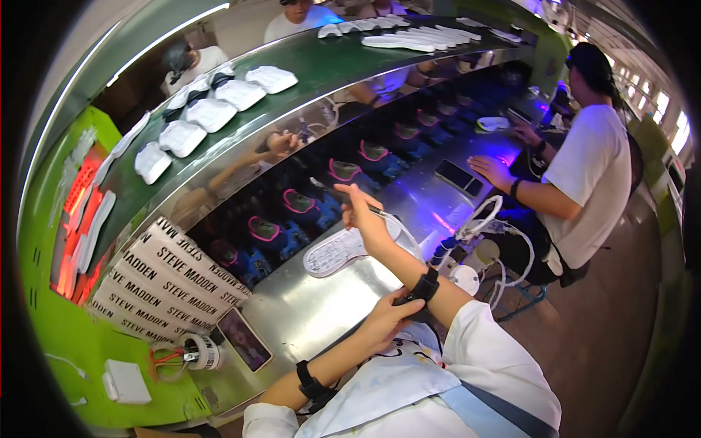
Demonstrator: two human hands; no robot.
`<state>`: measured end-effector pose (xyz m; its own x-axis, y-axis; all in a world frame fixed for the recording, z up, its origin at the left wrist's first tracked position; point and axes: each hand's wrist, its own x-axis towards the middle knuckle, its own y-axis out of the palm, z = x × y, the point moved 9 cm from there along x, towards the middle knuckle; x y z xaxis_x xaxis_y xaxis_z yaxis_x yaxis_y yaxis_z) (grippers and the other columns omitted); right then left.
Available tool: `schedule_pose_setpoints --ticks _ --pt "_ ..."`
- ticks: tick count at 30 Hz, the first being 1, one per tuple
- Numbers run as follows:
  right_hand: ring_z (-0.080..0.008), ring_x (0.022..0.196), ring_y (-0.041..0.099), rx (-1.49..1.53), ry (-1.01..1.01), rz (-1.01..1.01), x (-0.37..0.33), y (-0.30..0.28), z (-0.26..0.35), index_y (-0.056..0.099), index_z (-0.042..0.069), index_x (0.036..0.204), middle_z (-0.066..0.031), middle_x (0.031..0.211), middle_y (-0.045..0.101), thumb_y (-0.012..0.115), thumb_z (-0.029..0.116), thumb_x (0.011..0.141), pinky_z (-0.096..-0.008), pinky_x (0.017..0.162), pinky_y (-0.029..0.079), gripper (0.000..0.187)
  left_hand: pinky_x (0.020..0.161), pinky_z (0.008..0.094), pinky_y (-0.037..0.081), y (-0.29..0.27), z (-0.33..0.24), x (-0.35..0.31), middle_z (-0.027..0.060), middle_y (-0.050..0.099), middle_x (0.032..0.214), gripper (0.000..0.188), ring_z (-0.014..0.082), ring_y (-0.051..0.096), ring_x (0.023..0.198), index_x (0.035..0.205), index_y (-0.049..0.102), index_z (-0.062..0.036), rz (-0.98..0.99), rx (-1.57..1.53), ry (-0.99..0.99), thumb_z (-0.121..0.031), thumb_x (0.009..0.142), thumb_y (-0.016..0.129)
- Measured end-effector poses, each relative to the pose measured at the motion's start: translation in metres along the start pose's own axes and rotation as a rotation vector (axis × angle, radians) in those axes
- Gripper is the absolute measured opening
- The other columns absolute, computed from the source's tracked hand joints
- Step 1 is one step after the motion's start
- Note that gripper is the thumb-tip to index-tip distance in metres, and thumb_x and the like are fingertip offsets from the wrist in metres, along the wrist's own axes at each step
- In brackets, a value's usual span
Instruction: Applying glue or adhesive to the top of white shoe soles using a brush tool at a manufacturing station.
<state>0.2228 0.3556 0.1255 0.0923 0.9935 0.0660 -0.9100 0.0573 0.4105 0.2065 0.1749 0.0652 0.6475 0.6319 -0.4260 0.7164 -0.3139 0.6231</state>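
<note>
My right hand (361,217) is raised over a metal worktop (321,310), fingers closed around a slim pen-like brush (377,212). The tip of this tool points away to the far left, and a thin white tube trails from its back end. Below the hand lies a white shoe sole (339,250), partly covered by my forearm. My left hand (387,321) reaches across to my right forearm, its fingers gripping the black wristband (423,286) there, which carries a small black box. Another black band sits on my left wrist.
White shoe parts (237,95) rest on a green conveyor (292,55) beyond. Under it stands a row of pink-rimmed shoe parts (299,201). Left are a phone (244,338), a printed box (171,281) and a tape roll (201,352). A co-worker (584,168) sits right, past white hoses (504,233).
</note>
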Motion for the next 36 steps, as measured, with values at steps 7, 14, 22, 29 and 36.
schedule_pose_setpoints --ticks 7,14,22,29,36 --pt "-0.0131 0.071 0.054 -0.435 -0.597 0.139 -0.035 0.024 0.014 0.067 0.008 0.106 -0.0030 0.080 0.054 0.058 0.027 0.092 -0.0257 0.065 0.043 0.025 0.090 0.0323 0.050 0.010 -0.027 -0.012 0.0158 0.061 0.111 0.041 0.0234 0.063 0.101 0.118 0.051 0.0084 0.087 0.173 -0.114 -0.012 0.084 0.063" --pt "-0.0080 0.067 0.046 0.408 0.409 0.096 -0.015 0.029 -0.023 0.058 0.019 0.122 0.0015 0.078 0.051 0.044 0.049 0.095 -0.0235 0.061 0.040 0.043 0.082 0.0322 0.052 -0.001 -0.025 -0.011 0.0142 0.063 0.105 0.042 0.0218 0.064 0.095 0.118 0.052 0.0074 0.085 0.162 -0.070 -0.012 0.084 0.064" --pt "-0.0094 0.063 0.041 0.638 0.439 0.116 -0.054 0.026 -0.017 0.056 0.014 0.123 0.0005 0.077 0.046 0.052 0.044 0.092 -0.0240 0.056 0.035 0.043 0.092 0.0311 0.046 -0.017 -0.006 -0.031 0.0089 0.057 0.119 0.061 0.0176 0.058 0.103 0.135 0.041 0.0022 0.058 0.572 -0.022 -0.026 0.087 0.065" --pt "-0.0120 0.073 0.050 0.587 0.392 -0.160 -0.073 -0.066 -0.033 0.057 0.010 0.121 -0.0032 0.083 0.052 0.050 0.047 0.092 -0.0261 0.066 0.045 0.048 0.055 0.0236 0.048 -0.058 -0.393 -0.188 0.0085 0.065 0.083 0.026 0.0134 0.062 0.069 0.094 0.063 0.0002 -0.789 0.960 0.997 -0.023 0.092 0.052" --pt "-0.0200 0.073 0.062 0.792 0.609 -0.061 -0.087 -0.039 -0.033 0.061 0.004 0.107 -0.0115 0.089 0.060 0.053 0.040 0.093 -0.0311 0.066 0.056 0.040 0.099 0.0453 0.037 -0.268 -0.532 -0.254 0.0186 0.048 0.131 0.054 0.0358 0.046 0.120 0.123 0.057 -0.0045 -1.841 1.325 0.148 -0.041 0.083 0.057"
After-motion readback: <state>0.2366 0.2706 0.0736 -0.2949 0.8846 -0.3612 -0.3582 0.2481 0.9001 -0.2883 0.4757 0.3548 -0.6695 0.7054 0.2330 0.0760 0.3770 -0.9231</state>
